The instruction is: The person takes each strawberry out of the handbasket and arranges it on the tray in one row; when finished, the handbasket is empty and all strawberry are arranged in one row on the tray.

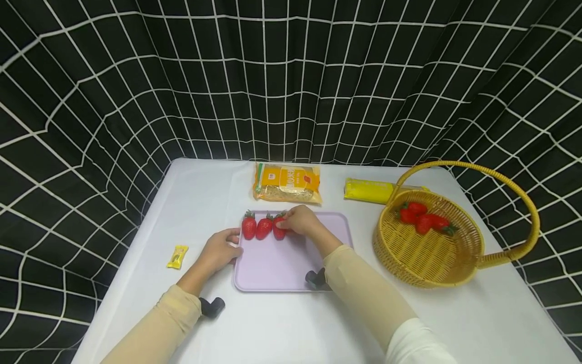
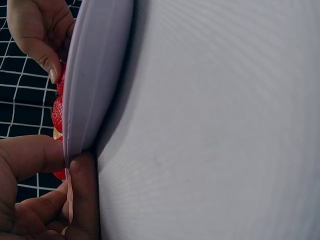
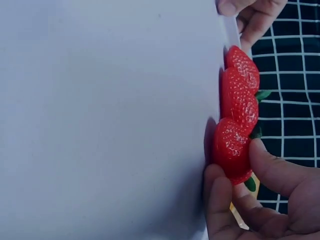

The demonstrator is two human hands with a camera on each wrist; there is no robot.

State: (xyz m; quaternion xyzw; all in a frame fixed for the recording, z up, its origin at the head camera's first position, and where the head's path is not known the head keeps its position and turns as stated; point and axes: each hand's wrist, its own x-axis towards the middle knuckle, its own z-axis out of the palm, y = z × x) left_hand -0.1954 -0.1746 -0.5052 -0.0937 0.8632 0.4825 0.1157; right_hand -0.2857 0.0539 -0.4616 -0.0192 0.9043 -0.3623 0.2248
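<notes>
Three strawberries, leafy ends far, long axes fore-aft; right hand pinches rightmost strawberry, left hand grips tray.

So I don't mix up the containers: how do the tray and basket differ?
The tray is flat, lilac and rectangular; the basket is golden, woven and rounded. The basket has an arched handle; the tray has none. The tray's strawberries form a row; the basket's are clustered. Both hold red strawberries.
</notes>
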